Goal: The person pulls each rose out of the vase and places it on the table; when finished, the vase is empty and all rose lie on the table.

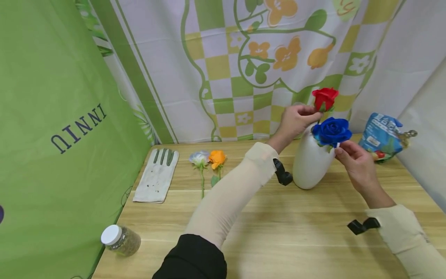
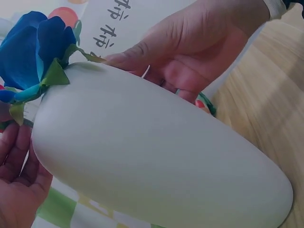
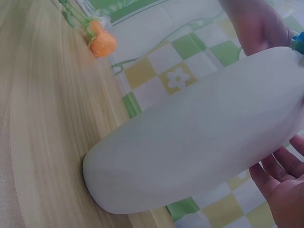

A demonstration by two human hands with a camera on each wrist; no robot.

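Listing what I have in hand and around me: one white vase [image 1: 310, 166], standing on the wooden table [image 1: 296, 240], right of centre, before the patterned cloth [image 1: 216, 97]. One red rose [image 1: 325, 99], bloom up, above the vase's mouth; my left hand [image 1: 296, 121] pinches it just under the bloom, thumb and fingertips closed together. One blue rose [image 1: 332, 131], seated at the mouth, green leaves touching the rim, lower than the red and nearer me. My right hand [image 1: 359, 166], fingers bent and partly spread, holds the vase beside the blue rose, thumb near the rim, fingertips against the side. One blue packet [image 1: 379, 135], printed, near the right edge; a metallic item [image 1: 407, 136] beside it, kind unclear. One orange rose [image 1: 217, 159] and one pale, lilac-tinged flower [image 1: 199, 159], lying side by side, well left of the vase. One white glove [image 1: 155, 178], dark-fingered, flat, farther left. One clear jar [image 1: 128, 242], white-lidded, brownish contents, near the left edge.
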